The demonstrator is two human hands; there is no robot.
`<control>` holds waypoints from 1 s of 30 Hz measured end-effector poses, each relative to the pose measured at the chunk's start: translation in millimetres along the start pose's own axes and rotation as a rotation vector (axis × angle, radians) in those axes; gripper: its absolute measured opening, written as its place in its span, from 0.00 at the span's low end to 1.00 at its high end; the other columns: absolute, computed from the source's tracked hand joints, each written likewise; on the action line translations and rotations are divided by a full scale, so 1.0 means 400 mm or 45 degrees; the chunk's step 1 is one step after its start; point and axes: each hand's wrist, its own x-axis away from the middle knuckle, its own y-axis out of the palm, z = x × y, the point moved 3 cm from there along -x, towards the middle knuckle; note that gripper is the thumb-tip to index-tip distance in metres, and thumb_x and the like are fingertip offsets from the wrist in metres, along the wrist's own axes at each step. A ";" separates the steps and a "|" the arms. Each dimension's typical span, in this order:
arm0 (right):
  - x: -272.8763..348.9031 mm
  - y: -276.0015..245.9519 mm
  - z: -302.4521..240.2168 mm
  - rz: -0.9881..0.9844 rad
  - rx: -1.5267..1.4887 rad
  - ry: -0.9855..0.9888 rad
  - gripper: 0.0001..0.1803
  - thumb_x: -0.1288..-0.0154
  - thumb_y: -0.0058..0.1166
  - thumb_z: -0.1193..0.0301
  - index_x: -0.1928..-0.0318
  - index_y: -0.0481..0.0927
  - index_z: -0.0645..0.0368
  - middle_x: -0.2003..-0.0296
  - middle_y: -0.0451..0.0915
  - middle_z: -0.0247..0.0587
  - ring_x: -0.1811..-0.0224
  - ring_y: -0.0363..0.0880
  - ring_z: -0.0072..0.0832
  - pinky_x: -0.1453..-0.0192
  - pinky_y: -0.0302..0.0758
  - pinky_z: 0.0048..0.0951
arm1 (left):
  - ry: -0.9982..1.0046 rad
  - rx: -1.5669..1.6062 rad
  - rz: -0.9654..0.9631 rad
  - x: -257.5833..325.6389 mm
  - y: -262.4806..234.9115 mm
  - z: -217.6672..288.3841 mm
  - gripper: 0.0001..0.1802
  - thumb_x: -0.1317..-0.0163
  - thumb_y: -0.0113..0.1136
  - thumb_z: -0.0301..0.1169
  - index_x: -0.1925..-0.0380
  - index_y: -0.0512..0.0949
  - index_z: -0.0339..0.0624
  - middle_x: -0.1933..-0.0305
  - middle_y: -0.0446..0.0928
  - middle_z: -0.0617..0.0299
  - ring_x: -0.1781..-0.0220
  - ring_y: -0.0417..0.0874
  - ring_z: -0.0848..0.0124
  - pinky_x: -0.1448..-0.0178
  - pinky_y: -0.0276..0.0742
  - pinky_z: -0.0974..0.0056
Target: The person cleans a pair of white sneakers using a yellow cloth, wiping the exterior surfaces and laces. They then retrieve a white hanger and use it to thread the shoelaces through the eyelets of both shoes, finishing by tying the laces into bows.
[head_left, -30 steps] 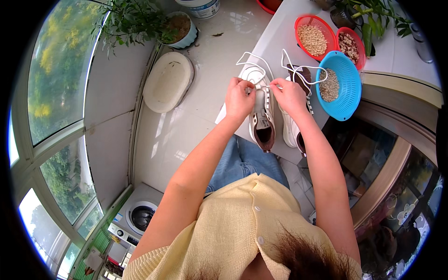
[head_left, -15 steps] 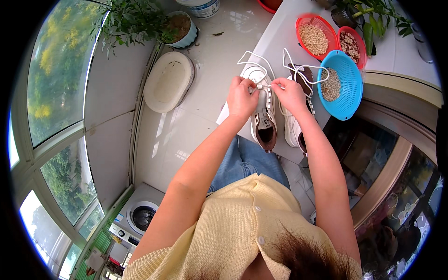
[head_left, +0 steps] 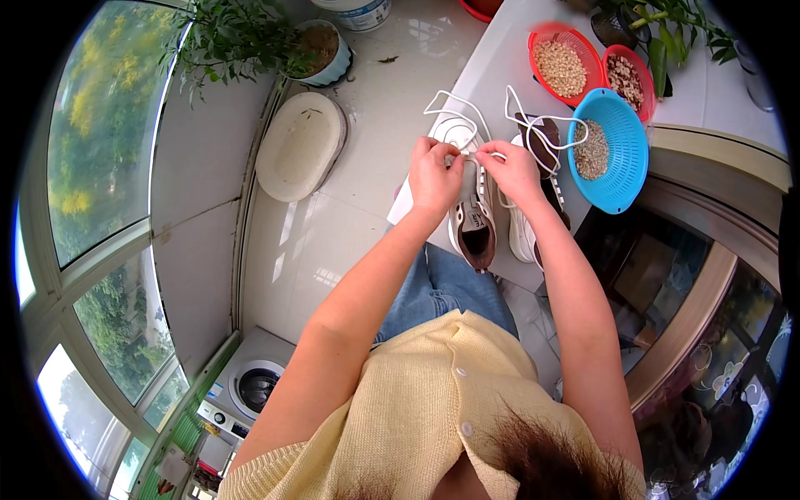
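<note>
Seen from above, a person in a yellow knit top bent over a white sneaker [head_left: 473,218] on the white bench [head_left: 500,75]. Since a moment before, both hands had barely shifted, so the lacing looked mid-way. The left hand [head_left: 433,177] and right hand [head_left: 510,171] each had fingers pinched together on the white shoelace [head_left: 457,112] above the sneaker. Beside that sneaker lay a second sneaker [head_left: 533,225]. Beyond it, a blue basket [head_left: 629,146] held pale grains; further, two red baskets [head_left: 557,37] held beans.

I see one package only: a round white plastic tub with a teal band [head_left: 360,12], top edge, on the floor beside the potted plant.
</note>
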 end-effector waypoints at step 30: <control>-0.009 0.005 -0.038 -0.052 0.053 -0.287 0.08 0.38 0.59 0.67 0.64 0.84 0.57 0.67 0.80 0.42 0.66 0.80 0.40 0.61 0.75 0.37 | -0.183 0.289 -0.021 0.000 0.014 -0.039 0.05 0.46 0.67 0.26 0.68 0.85 0.40 0.56 0.75 0.58 0.64 0.79 0.71 0.58 0.78 0.66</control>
